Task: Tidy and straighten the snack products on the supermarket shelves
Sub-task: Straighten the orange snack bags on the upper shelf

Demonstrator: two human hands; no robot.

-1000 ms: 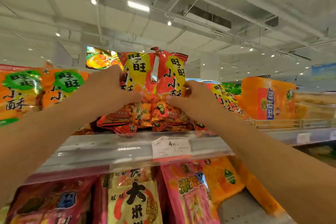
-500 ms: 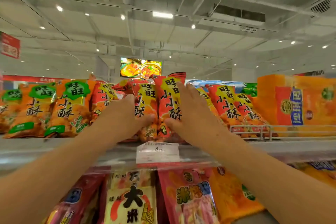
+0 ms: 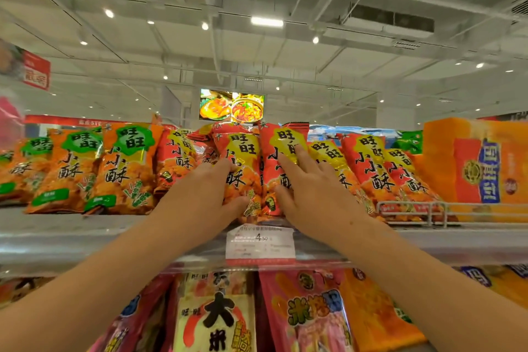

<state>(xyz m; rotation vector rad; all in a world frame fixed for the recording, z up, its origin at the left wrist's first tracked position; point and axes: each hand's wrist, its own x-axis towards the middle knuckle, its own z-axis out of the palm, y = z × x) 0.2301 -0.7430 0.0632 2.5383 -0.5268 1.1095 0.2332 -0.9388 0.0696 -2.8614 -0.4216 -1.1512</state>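
The top shelf (image 3: 71,240) carried a row of upright snack bags. At nine o'clock stood three clearly visible orange bags with green labels (image 3: 125,168), with part of another at the frame's edge. From the centre toward three o'clock ran red bags with yellow labels, about six that could be counted, some overlapping. A low wire rail (image 3: 414,208) fenced the front at three o'clock, and a large orange pack (image 3: 480,168) stood behind it. A white price tag (image 3: 260,243) hung on the shelf edge at six o'clock, and below it more packets (image 3: 214,314) filled the lower shelf.

Both arms reached up from the lower corners. The left hand (image 3: 205,194) lay against one central red bag (image 3: 243,163), thumb curled across its lower front, fingers bent round its left edge. The right hand (image 3: 308,194) pressed flat on the neighbouring red bag (image 3: 283,151), fingers spread and straight. The two bags touched each other.
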